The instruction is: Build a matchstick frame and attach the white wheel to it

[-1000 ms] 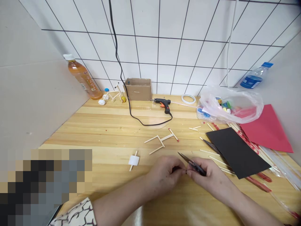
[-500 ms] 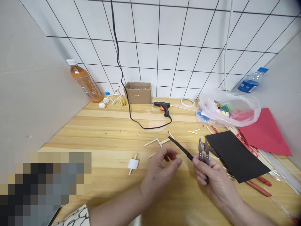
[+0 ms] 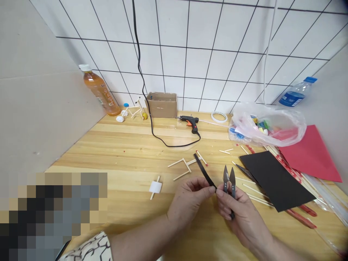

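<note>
A narrow black strip (image 3: pixel 203 170) slants up and left from between my two hands. My left hand (image 3: pixel 190 201) pinches its lower end between thumb and fingers. My right hand (image 3: pixel 240 210) holds the strip's end at its thumb tip and also grips small thread snips (image 3: pixel 229 181), whose blades point up and stand apart. Behind the strip lies a frame of joined thin sticks (image 3: pixel 187 165) with a red-tipped piece. Left of my left hand, a white paper piece (image 3: pixel 155 187) is on a short stick.
Black sheet (image 3: pixel 276 179), red sheet (image 3: pixel 312 154), sticks and a plastic bag (image 3: pixel 268 123) lie at right. A glue gun (image 3: pixel 191 121) with its cord, tape roll (image 3: pixel 219 116), cardboard box (image 3: pixel 162 105), stick model (image 3: pixel 133 110) and two bottles (image 3: pixel 102 90) stand farther back.
My left hand has moved right and closed on the strip's lower end. The strip now points more steeply upward. My right hand and the snips have shifted slightly left. The view has shifted a little.
</note>
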Tool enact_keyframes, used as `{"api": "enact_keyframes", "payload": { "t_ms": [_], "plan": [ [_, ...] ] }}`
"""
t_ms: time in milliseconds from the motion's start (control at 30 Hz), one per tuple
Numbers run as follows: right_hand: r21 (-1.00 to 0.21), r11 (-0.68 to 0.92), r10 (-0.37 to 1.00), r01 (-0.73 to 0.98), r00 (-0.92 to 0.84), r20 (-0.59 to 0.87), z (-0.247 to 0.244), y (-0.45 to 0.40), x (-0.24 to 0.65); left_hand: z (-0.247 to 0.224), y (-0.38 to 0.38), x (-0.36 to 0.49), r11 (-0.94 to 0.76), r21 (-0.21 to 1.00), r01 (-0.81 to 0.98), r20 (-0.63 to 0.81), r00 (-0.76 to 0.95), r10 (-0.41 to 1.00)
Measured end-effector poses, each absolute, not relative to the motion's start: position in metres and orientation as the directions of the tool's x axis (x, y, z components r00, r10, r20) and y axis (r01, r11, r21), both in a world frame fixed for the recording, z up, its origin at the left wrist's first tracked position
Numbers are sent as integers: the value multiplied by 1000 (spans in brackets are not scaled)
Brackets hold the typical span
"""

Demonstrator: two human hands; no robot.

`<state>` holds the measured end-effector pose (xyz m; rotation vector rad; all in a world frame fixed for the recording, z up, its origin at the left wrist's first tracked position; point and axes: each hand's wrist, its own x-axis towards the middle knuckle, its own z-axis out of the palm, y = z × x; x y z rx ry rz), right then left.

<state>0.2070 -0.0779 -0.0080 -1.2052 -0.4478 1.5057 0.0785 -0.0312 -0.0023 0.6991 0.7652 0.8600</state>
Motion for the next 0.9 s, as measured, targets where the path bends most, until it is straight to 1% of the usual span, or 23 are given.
{"api": "enact_keyframes", "payload": {
  "t_ms": [167,267,333,400,467,533,633,733,800,900],
  "plan": [
    [-835,-339,907,-433,85,-413,-12,-79,206,-1,-29,77,471,805,-361,-304,431,850],
    [-873,-351,922,-339,41,-386,-12,-78,210,2,-24,75,462,818,-343,-287,452,844],
    [-912,-345,935,-223,4,-355,-9,-76,216,4,-19,73,465,822,-329,-285,469,836],
    [-950,-309,951,-43,-9,-309,-4,-72,224,5,-14,70,478,824,-306,-290,497,818],
    [-959,-240,971,152,44,-236,1,-68,232,5,-9,69,494,826,-273,-293,540,789],
    [-941,-215,976,262,101,-195,6,-66,236,4,-7,68,508,829,-233,-304,573,761],
    [-928,-235,971,289,111,-211,8,-64,236,0,-9,69,503,848,-168,-314,606,731],
    [-934,-225,974,279,35,-224,6,-65,231,-5,-14,71,469,874,-125,-299,621,725],
    [-938,-195,978,285,-13,-208,5,-65,228,-7,-16,72,456,880,-132,-288,615,734],
    [-941,-175,982,289,-24,-190,6,-66,226,-8,-18,73,453,874,-177,-260,616,743]
  ]
}}
